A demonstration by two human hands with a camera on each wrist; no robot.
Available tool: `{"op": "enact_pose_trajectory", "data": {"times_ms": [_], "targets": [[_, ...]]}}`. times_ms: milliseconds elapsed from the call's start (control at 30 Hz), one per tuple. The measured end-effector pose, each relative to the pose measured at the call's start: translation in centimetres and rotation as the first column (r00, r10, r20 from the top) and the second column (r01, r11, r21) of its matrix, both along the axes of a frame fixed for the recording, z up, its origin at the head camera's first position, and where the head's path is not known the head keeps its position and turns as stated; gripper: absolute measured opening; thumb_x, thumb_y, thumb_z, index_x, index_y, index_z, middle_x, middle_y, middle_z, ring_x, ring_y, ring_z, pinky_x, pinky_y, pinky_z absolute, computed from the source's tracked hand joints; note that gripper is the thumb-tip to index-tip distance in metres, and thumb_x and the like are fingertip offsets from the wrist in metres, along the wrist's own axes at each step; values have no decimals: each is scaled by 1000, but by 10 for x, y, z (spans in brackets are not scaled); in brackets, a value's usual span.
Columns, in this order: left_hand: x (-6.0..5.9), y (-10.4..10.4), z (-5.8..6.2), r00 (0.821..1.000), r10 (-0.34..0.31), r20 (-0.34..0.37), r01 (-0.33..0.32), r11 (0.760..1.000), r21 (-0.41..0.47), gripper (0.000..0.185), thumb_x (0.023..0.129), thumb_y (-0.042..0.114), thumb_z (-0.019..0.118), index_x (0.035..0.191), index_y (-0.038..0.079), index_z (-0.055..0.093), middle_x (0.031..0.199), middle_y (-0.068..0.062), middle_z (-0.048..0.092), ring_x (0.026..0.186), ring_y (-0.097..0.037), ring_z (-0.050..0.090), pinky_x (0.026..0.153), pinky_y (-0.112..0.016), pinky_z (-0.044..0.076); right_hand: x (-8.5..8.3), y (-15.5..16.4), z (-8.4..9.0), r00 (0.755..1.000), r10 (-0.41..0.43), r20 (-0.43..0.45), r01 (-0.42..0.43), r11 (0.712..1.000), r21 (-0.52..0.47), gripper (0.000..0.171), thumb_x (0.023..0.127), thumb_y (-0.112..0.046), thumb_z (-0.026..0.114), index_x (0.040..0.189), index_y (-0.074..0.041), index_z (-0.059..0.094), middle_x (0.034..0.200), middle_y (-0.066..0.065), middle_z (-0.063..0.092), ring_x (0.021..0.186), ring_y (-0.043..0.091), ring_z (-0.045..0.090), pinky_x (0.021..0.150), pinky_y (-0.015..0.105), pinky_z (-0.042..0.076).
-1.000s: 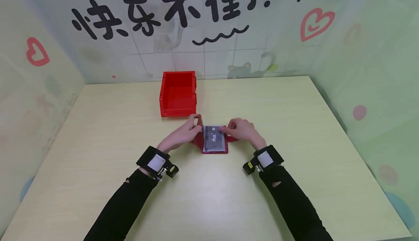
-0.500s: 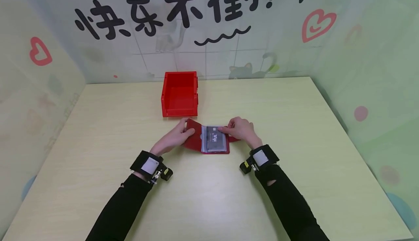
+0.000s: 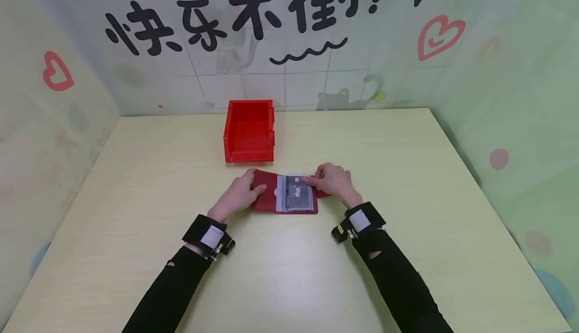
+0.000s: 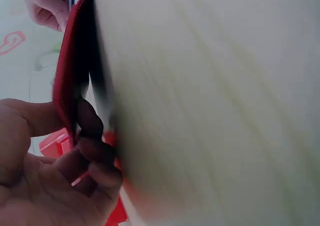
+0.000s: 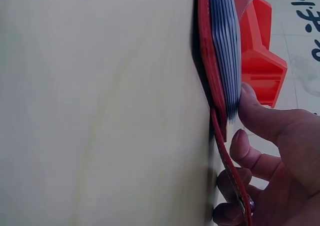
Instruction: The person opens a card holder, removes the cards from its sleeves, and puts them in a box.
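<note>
A red card holder (image 3: pixel 265 203) lies spread open on the table, its clear sleeves showing a dark card (image 3: pixel 299 197) marked "Vip". On the left, my left hand (image 3: pixel 235 196) pinches the edge of the red cover, thumb on top; its fingers bend underneath the cover (image 4: pixel 64 75) in the left wrist view. My right hand (image 3: pixel 336 181) is at the opposite side, with the thumb pressing the edge of the stacked sleeves (image 5: pixel 227 50). The other fingers of that hand curl by the red closing strap (image 5: pixel 230 166), which sticks out to the right.
Behind the card holder stands a red open-fronted bin (image 3: pixel 250 134) near the back of the pale wooden table (image 3: pixel 289 272). Printed fabric walls (image 3: pixel 181 87) rise at the back and both sides. Each wrist carries a strapped-on camera.
My left hand has swung the red cover leftward and down, so the card holder now lies nearly flat and spread out. The right hand has stayed almost in place.
</note>
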State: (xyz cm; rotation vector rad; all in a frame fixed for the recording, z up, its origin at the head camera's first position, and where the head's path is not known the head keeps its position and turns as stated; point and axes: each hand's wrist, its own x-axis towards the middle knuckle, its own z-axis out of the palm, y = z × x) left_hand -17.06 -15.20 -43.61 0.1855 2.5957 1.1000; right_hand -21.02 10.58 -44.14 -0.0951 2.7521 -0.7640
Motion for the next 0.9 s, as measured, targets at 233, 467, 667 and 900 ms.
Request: {"op": "enact_pose_trajectory", "data": {"times_ms": [233,467,667,900], "targets": [[9,14,2,974,-11,-225,-59,952,-302,70,93,20,70,150,-3,35,140,-27,46,127,-40,46,105,-51,48,2,-1,-1,1000,3,-20,-4,1000,-27,38,91,-47,71,82,-10,62,65,0,54,80,23,56,103,56,35],[12,32,6,948,-54,-315,-33,964,-266,46,91,9,70,134,-1,56,131,-21,52,125,-34,46,104,-46,50,3,-2,-2,999,1,-42,-3,999,-34,37,92,-45,71,84,-10,63,68,1,56,80,23,56,105,59,35],[8,47,7,977,-6,-212,0,1000,-28,33,96,9,63,127,-2,60,108,-15,61,100,-25,56,88,-36,53,4,-1,-2,999,-3,-45,1,999,-44,37,92,-46,71,85,-10,64,69,1,58,78,23,56,101,56,36],[-1,57,7,988,45,-150,-45,999,3,37,98,14,63,130,-3,59,107,-16,65,97,-25,58,88,-36,53,4,0,-3,998,3,-57,-6,999,-45,38,92,-47,69,85,-10,64,66,-1,55,76,22,55,99,55,37]]}}
